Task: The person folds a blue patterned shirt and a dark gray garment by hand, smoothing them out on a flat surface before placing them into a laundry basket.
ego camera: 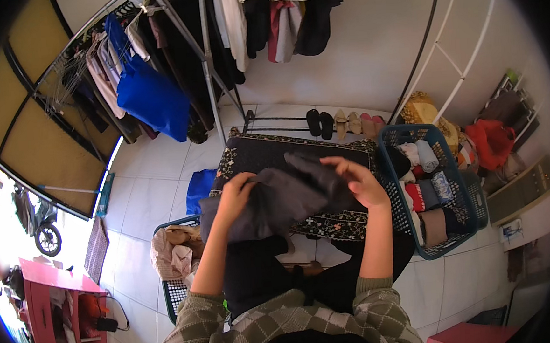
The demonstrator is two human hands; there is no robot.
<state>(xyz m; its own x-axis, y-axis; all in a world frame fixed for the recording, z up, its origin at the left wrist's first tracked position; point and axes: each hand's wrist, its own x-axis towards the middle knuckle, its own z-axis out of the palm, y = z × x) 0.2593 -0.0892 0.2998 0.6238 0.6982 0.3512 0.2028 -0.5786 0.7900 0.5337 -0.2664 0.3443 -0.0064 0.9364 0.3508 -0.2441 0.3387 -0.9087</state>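
A dark grey garment (277, 200) lies bunched over a low surface draped in a black cloth with a floral border (336, 227). My left hand (236, 195) grips the garment at its left part, fingers curled on the fabric. On the other side, my right hand (358, 181) is spread beside a raised dark fold, its thumb and fingers apart. Whether the right fingertips touch the fold is unclear. The garment's left end hangs near my lap.
Close on the right stands a teal plastic basket (465, 191) of rolled and folded clothes. Another basket (172, 305) with loose clothes is at my left. Shoes (341, 123) sit on a low rack ahead. A metal clothes rack (207, 56) and a blue bag (153, 101) are further left.
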